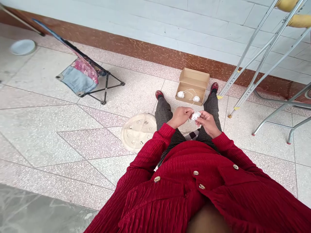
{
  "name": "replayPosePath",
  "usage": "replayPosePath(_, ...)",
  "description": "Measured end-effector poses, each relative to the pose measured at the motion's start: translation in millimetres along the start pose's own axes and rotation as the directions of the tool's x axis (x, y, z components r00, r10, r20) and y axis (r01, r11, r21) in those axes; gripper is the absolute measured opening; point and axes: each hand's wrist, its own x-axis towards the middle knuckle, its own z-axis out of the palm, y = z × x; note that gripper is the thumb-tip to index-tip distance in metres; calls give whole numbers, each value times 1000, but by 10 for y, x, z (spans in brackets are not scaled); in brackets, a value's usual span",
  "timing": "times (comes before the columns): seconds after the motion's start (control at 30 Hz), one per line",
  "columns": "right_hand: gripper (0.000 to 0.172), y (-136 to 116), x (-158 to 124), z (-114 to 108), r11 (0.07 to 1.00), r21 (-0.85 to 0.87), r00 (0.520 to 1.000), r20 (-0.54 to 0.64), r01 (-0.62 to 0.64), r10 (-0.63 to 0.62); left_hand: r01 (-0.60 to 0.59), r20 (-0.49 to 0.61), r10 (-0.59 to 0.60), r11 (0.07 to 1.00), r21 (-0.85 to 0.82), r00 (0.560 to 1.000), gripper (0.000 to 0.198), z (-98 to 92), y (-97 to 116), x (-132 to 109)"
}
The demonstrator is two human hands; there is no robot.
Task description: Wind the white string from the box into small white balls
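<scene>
A small, bunched piece of white yarn work (196, 116) is held between my two hands, above my lap. My left hand (181, 117) is closed in a pinch at its left edge; whether a thin tool is also in those fingers cannot be made out. On the other side my right hand (208, 123) grips the piece between thumb and fingers. Beyond the hands, an open cardboard box (194, 77) stands on the floor between my feet. Inside it lie a ball of white yarn (180, 94) on the left and another yarn ball (196, 99) on the right, with loose strands around them.
A round beige stool top (138, 132) is beside my left leg. Farther left stands a folding chair (82, 76), with a white basin (22, 47) behind it. Metal crutches (259, 61) lean against the wall at right, near a metal-legged frame (286, 110).
</scene>
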Motion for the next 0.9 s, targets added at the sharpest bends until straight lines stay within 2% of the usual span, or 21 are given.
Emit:
replayPosePath(0.13, 39, -38, 22, 33, 1000, -11, 1000, -18, -15, 15, 75, 18, -74, 991, -112, 997, 37, 150, -40, -62)
replayPosePath(0.27, 47, -38, 30, 60, 1000, -28, 1000, 1, -7, 7, 104, 50, -98, 985, -134, 994, 37, 153, -85, -89)
replayPosePath(0.43, 38, -101, 26, 98, 998, -58, 1000, 29, 0, 2, 133, 47, -128, 978, -157, 991, 36, 145, -138, -35)
replayPosePath(0.5, 36, -138, 39, 101, 998, -60, 999, 41, -5, 7, 128, 93, -111, 973, -193, 989, 34, 195, -159, -43)
replayPosePath(0.57, 34, -167, 84, 73, 998, -60, 1000, -2, 16, -16, 131, 146, -103, 971, -199, 984, 32, 271, -172, -92)
replayPosePath(0.63, 31, -168, 163, -4, 993, -102, 991, -109, 62, -73, 141, 197, -109, 978, -153, 974, 33, 341, -165, -176)
replayPosePath(0.73, 28, -81, 292, -190, 953, -280, 958, -219, 120, -185, 100, 226, -89, 994, -34, 970, 36, 354, -99, -311)
replayPosePath(0.83, 24, 93, 306, -325, 879, -463, 955, -195, 112, -224, -27, 181, 3, 992, 127, 983, 36, 217, 0, -361)
replayPosePath(0.9, 23, 197, 224, -312, 874, -480, 975, -147, 79, -169, -115, 137, 86, 969, 220, 987, 34, 81, 45, -325)
